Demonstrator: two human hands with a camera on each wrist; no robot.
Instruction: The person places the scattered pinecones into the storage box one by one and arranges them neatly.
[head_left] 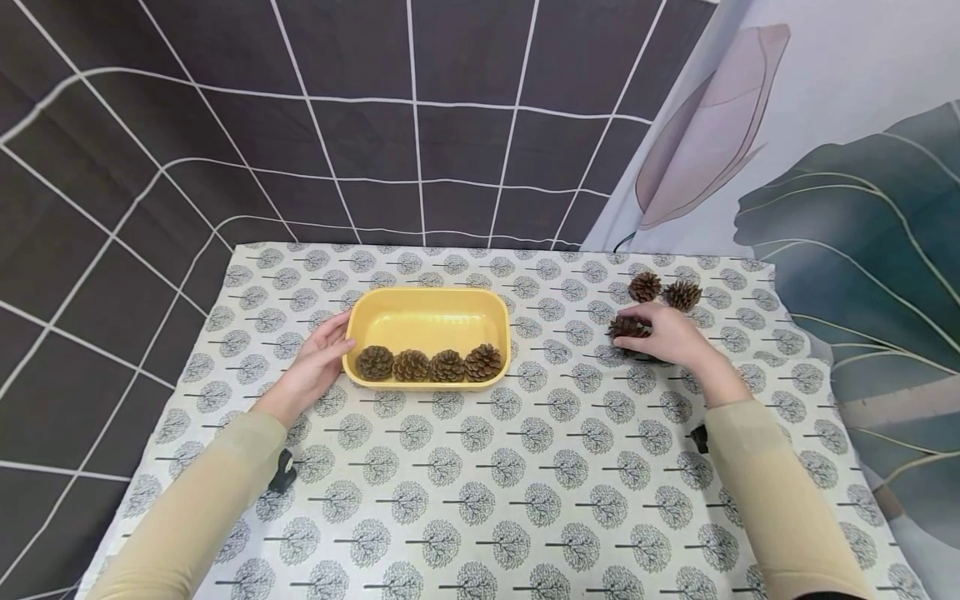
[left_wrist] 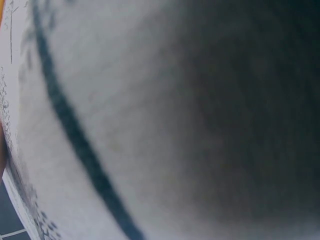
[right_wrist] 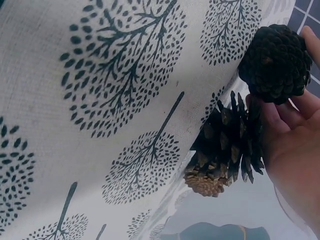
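Observation:
A yellow rectangular tub stands on the cloth, with several brown pine cones in a row along its near wall. My left hand holds the tub's left side, thumb at the rim and fingers along the outer wall. Well to the right, my right hand grips a dark pine cone between thumb and fingers; the right wrist view shows this pine cone close up. Just beyond that hand lie two more cones, a rounder one and an open-scaled one.
A white cloth with a tree print covers the table. Dark grid-patterned fabric hangs behind and at the left. A leaf-patterned curtain or wall covering is at the right. Blurred cloth fills most of the left wrist view.

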